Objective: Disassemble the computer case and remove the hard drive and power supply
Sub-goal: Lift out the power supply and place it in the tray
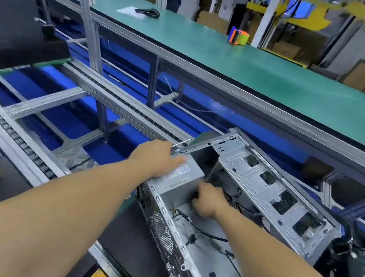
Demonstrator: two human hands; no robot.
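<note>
Conveyor bench (37, 167); power supply (179, 181) under left fingers (179, 159)

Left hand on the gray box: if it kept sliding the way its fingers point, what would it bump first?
Probably the metal edge of the computer case, just past the left hand resting on the power supply. Depth is unclear.

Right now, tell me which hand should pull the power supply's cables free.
The right hand. It is already down inside the computer case, fingers curled at the black cables beside the power supply. The left hand rests on top of the supply, better placed to steady it.
</note>
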